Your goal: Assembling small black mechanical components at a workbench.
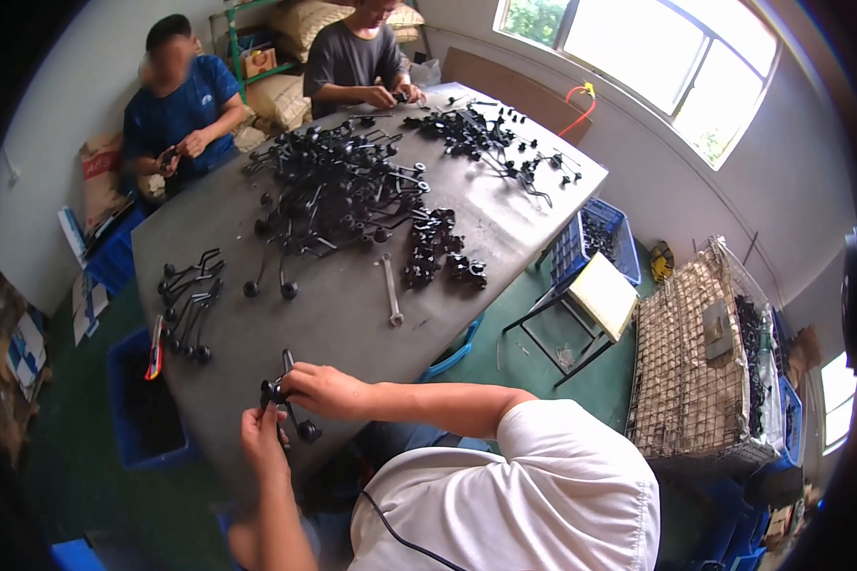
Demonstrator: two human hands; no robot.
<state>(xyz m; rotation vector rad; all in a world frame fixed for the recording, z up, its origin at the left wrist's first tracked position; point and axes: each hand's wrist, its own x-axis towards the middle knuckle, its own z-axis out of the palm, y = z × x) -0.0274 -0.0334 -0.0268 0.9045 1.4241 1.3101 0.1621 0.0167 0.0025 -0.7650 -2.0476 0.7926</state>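
Head view, black knobbed rod [290, 395], 2-hand grip

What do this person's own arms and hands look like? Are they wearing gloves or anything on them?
No gloves: the left hand and right hand are bare, and both forearms are uncovered. The person wears a white short-sleeved shirt, its sleeve ending above the right elbow. A thin black cable runs across the shirt front. No watch or rings are visible.

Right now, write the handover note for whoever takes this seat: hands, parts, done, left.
Left hand: holds the lower end of a black rod part at the table edge.
Right hand: fingers pinch the same part's upper end.
Done, apparently: a small group of rod parts laid to the left.
Left: the big loose pile mid-table, small black fittings and a wrench beside it.
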